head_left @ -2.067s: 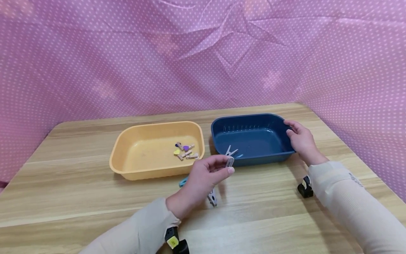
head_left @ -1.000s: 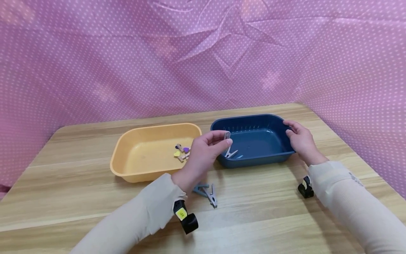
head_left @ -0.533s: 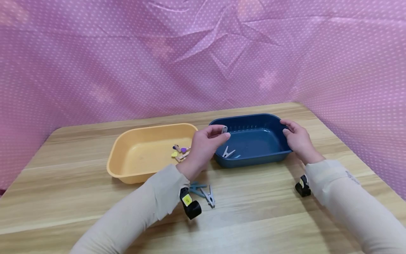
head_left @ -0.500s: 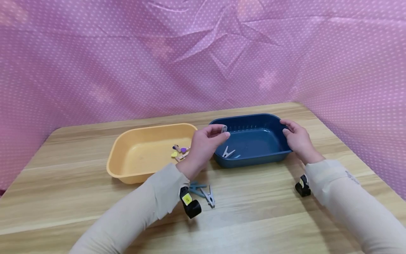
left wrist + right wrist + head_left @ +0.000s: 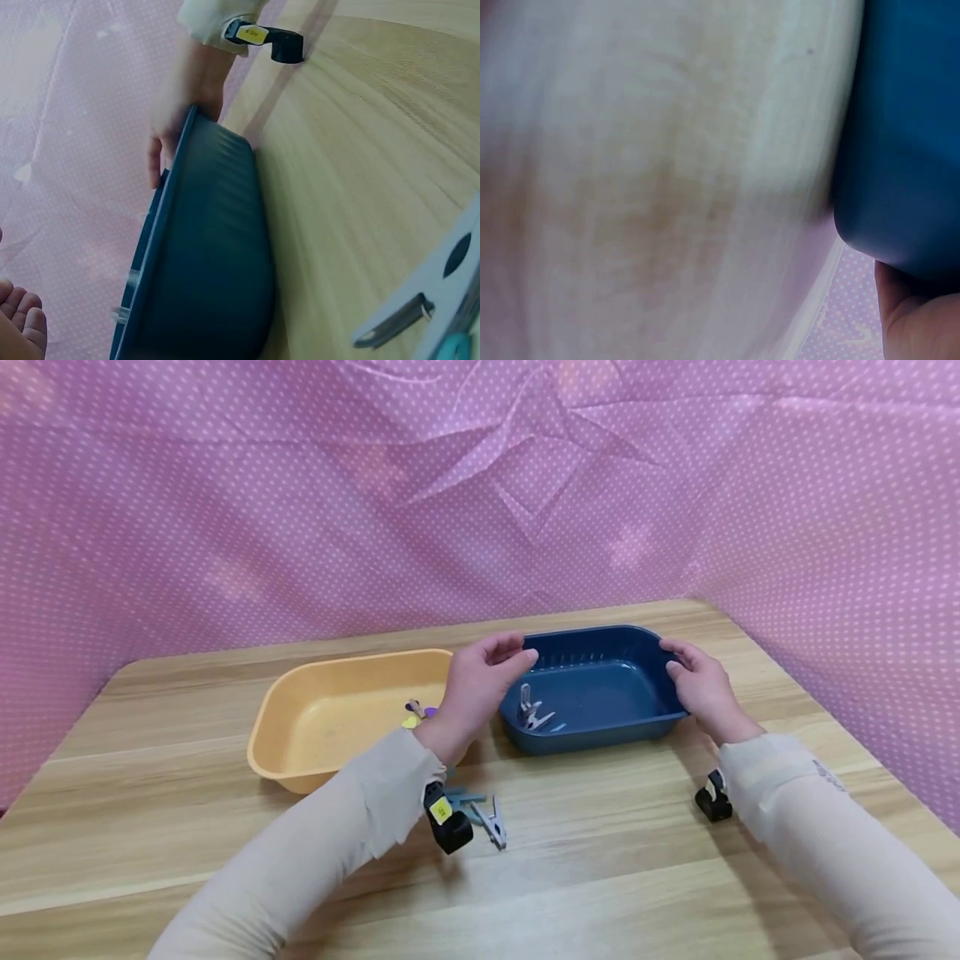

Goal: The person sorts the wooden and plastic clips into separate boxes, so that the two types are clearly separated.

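Observation:
My left hand (image 5: 480, 689) hovers over the left end of the dark blue basin (image 5: 600, 739), thumb and fingers apart with nothing between them. Below its fingertips, a grey clothespin (image 5: 525, 697) leans inside the basin beside another pale clothespin (image 5: 542, 722) and a small light-blue piece. At the basin's right end my right hand (image 5: 708, 692) grips the rim, thumb inside the edge; the right wrist view shows part of it under the blue wall (image 5: 907, 150). On the table near my left wrist lie a grey clothespin (image 5: 491, 825) and a blue clothespin (image 5: 467, 797), partly hidden by the wrist camera.
Left of the blue basin stands a yellow basin (image 5: 300, 770), holding small wooden pegs with coloured hearts (image 5: 409, 722), partly covered by my left hand. Both stand on a wooden table (image 5: 600, 860). Pink dotted cloth (image 5: 450, 527) hangs behind and at the sides.
My left hand moved up and right from the table to the blue basin and let go of the grey clothespin, which is now inside. The right hand stays on the rim.

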The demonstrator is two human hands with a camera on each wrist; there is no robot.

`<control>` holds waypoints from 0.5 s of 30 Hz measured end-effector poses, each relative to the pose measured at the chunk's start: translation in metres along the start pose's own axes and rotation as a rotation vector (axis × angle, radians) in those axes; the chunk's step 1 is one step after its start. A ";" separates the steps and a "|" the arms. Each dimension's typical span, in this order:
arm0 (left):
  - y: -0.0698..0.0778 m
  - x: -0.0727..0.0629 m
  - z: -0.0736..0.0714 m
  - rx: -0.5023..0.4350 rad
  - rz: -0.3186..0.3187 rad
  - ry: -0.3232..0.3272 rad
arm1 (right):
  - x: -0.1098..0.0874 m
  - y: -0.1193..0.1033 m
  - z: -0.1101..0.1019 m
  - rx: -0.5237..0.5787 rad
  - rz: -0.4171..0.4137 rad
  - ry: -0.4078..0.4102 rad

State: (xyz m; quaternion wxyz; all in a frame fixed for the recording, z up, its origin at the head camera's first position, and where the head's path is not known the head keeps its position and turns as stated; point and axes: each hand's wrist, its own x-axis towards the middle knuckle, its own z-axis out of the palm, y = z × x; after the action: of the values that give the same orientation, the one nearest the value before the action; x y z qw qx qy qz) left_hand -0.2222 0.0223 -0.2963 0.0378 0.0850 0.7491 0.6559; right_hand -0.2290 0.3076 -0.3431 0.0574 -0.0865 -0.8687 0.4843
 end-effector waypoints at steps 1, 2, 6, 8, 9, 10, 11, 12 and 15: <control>0.001 -0.001 -0.001 -0.002 0.001 0.000 | 0.000 0.000 0.000 0.000 -0.001 0.003; 0.002 -0.001 -0.002 -0.004 0.000 0.002 | 0.000 -0.001 0.000 -0.001 -0.001 0.005; 0.002 -0.004 -0.006 -0.010 -0.002 -0.002 | 0.000 -0.001 -0.001 -0.005 0.007 0.005; 0.000 -0.007 -0.007 -0.016 0.003 -0.011 | 0.000 -0.001 0.000 -0.006 0.013 0.001; -0.001 -0.008 -0.007 -0.022 0.006 -0.018 | 0.000 -0.001 0.000 -0.005 0.016 -0.001; -0.002 -0.009 -0.008 -0.026 0.009 -0.025 | 0.000 -0.001 0.000 -0.004 0.018 -0.002; -0.003 -0.011 -0.008 -0.031 0.013 -0.031 | 0.000 -0.001 0.000 -0.006 0.020 -0.003; -0.004 -0.013 -0.009 -0.033 0.017 -0.036 | 0.000 -0.001 0.000 -0.007 0.021 -0.003; -0.005 -0.018 -0.011 -0.034 0.026 -0.044 | 0.000 -0.001 0.001 -0.005 0.020 0.000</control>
State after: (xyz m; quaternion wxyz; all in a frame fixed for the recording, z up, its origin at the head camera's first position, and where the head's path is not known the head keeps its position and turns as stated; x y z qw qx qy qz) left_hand -0.2062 0.0081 -0.3005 0.0470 0.1086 0.7355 0.6671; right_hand -0.2290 0.3062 -0.3423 0.0525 -0.0952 -0.8689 0.4828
